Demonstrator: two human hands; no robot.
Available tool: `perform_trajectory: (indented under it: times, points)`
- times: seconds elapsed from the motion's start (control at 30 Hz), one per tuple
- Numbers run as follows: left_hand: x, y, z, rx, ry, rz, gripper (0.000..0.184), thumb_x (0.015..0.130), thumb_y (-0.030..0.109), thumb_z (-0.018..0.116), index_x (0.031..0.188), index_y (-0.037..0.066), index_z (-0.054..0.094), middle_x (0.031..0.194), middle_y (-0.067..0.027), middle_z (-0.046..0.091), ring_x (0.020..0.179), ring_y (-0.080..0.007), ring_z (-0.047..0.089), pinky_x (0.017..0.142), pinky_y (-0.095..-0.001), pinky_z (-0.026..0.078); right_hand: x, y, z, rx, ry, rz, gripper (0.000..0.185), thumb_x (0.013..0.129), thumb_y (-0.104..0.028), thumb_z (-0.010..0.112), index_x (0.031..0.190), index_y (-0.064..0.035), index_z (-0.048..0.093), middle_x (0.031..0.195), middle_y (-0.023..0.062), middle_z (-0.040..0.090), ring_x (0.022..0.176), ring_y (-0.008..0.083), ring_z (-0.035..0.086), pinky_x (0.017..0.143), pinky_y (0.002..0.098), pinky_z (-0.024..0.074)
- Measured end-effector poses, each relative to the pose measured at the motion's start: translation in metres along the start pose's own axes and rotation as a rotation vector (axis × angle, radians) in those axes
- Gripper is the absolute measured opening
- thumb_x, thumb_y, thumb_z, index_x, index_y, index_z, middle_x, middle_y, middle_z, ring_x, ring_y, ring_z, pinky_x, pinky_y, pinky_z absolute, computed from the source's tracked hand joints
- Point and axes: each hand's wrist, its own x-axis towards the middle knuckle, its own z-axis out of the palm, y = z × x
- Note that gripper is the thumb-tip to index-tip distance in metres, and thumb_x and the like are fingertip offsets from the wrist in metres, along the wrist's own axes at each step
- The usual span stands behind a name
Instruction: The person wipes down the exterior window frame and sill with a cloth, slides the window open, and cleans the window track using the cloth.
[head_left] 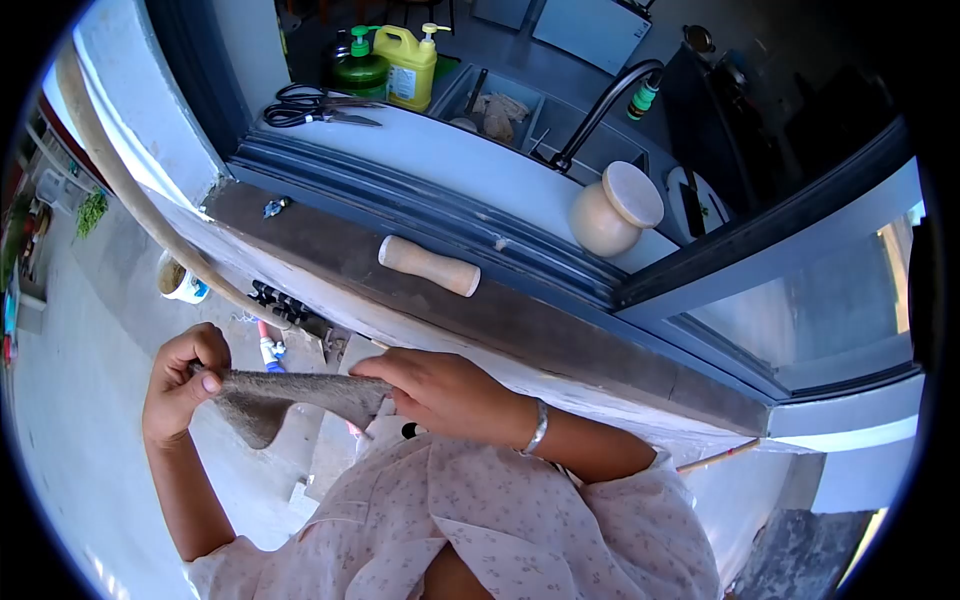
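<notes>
A grey-brown cloth (pixel 310 388) is stretched between my two hands in front of my body, below the window ledge. My left hand (pixel 185 385) is closed on its left end, thumb on top, and a fold of the cloth hangs down beside it. My right hand (pixel 440 393), with a silver bracelet at the wrist, pinches the other end. Beyond them, a pale wooden cylinder with a narrowed waist (pixel 430 266) lies on its side on the brown ledge (pixel 330 245).
On the white inner sill lie two pairs of scissors (pixel 320 107) and a round cream-coloured lidded jar (pixel 615 210). Behind stand a yellow pump bottle (pixel 408 75), a green one (pixel 360 72), and a sink with a black tap (pixel 600 110). An open window sash (pixel 790 310) juts out at right.
</notes>
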Motion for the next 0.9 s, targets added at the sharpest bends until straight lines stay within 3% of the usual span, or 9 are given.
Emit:
perform_trajectory:
  times: [0.1, 0.2, 0.3, 0.5, 0.6, 0.67, 0.73, 0.8, 0.9]
  points:
    - [0.023, -0.001, 0.022, -0.108, -0.123, 0.048, 0.04, 0.084, 0.033, 0.078, 0.071, 0.006, 0.052, 0.074, -0.0043, 0.052, 0.071, -0.0181, 0.05, 0.066, -0.032, 0.039, -0.022, -0.013, -0.029, -0.123, -0.084, 0.13, 0.028, 0.092, -0.008, 0.065, 0.12, -0.0076, 0.061, 0.104, 0.0101, 0.067, 0.082, 0.0278, 0.066, 0.079, 0.038, 0.0515]
    - [0.052, -0.006, 0.043, -0.017, -0.265, 0.018, 0.03, 0.086, 0.019, 0.077, 0.074, 0.004, 0.054, 0.075, -0.0043, 0.052, 0.072, -0.0167, 0.05, 0.065, -0.031, 0.039, -0.033, -0.012, -0.045, -0.099, 0.121, 0.071, 0.02, 0.086, -0.017, 0.079, 0.1, -0.0081, 0.068, 0.081, 0.0073, 0.066, 0.074, 0.0239, 0.063, 0.067, 0.037, 0.0476]
    - [0.074, -0.013, 0.056, 0.059, -0.428, 0.01, 0.023, 0.089, 0.011, 0.076, 0.079, 0.002, 0.057, 0.079, -0.0028, 0.053, 0.074, -0.0139, 0.048, 0.066, -0.0297, 0.039, -0.029, -0.014, -0.056, 0.049, 0.151, 0.067, 0.017, 0.086, -0.016, 0.077, 0.096, -0.0074, 0.066, 0.08, 0.0082, 0.062, 0.073, 0.0255, 0.061, 0.066, 0.038, 0.0473]
    - [0.089, -0.021, 0.067, 0.076, -0.368, -0.076, 0.023, 0.087, 0.017, 0.079, 0.084, 0.003, 0.061, 0.085, -0.0037, 0.06, 0.078, -0.0164, 0.054, 0.07, -0.0311, 0.043, -0.018, -0.015, -0.057, 0.302, 0.15, 0.203, 0.023, 0.09, -0.021, 0.078, 0.093, -0.0037, 0.063, 0.08, 0.0084, 0.066, 0.068, 0.021, 0.064, 0.062, 0.0326, 0.0482]
    - [0.088, -0.022, 0.074, 0.197, -0.385, 0.015, 0.023, 0.086, 0.017, 0.081, 0.092, 0.003, 0.063, 0.091, -0.0052, 0.062, 0.086, -0.0185, 0.058, 0.075, -0.0307, 0.045, -0.003, -0.017, -0.055, 0.41, 0.085, 0.294, 0.024, 0.092, -0.023, 0.076, 0.093, -0.0026, 0.062, 0.077, 0.0089, 0.068, 0.064, 0.0191, 0.064, 0.06, 0.0303, 0.0483]
    - [0.087, -0.017, 0.085, 0.236, -0.241, 0.162, 0.039, 0.076, 0.024, 0.09, 0.098, 0.005, 0.064, 0.098, -0.0061, 0.064, 0.091, -0.0211, 0.062, 0.08, -0.0318, 0.047, 0.011, -0.015, -0.051, 0.443, 0.064, 0.35, 0.025, 0.094, -0.024, 0.075, 0.093, -0.0023, 0.062, 0.076, 0.0095, 0.069, 0.062, 0.0188, 0.065, 0.059, 0.0297, 0.0484]
    - [0.081, -0.01, 0.091, 0.154, -0.322, 0.145, 0.047, 0.071, 0.026, 0.093, 0.1, 0.005, 0.063, 0.098, -0.0062, 0.064, 0.092, -0.0219, 0.062, 0.081, -0.0325, 0.048, 0.026, -0.014, -0.044, 0.39, 0.02, 0.493, 0.028, 0.095, -0.028, 0.073, 0.095, -0.0022, 0.061, 0.079, 0.0113, 0.07, 0.064, 0.0188, 0.065, 0.061, 0.0302, 0.0494]
    - [0.071, -0.007, 0.102, 0.087, -0.362, 0.075, 0.063, 0.061, 0.033, 0.098, 0.105, 0.006, 0.061, 0.099, -0.0071, 0.064, 0.092, -0.0233, 0.064, 0.081, -0.0325, 0.048, 0.033, -0.013, -0.033, 0.433, 0.084, 0.463, 0.027, 0.096, -0.026, 0.072, 0.096, -0.001, 0.063, 0.077, 0.0084, 0.068, 0.065, 0.0145, 0.061, 0.06, 0.0285, 0.0476]
    - [0.059, -0.007, 0.123, 0.288, -0.183, -0.081, 0.048, 0.067, 0.013, 0.089, 0.105, 0.004, 0.06, 0.093, -0.0096, 0.066, 0.086, -0.024, 0.067, 0.078, -0.0341, 0.052, 0.028, -0.007, -0.027, 0.495, 0.171, 0.482, 0.027, 0.095, -0.024, 0.074, 0.102, 0.0007, 0.064, 0.076, 0.0047, 0.063, 0.068, 0.0095, 0.055, 0.063, 0.0267, 0.0462]
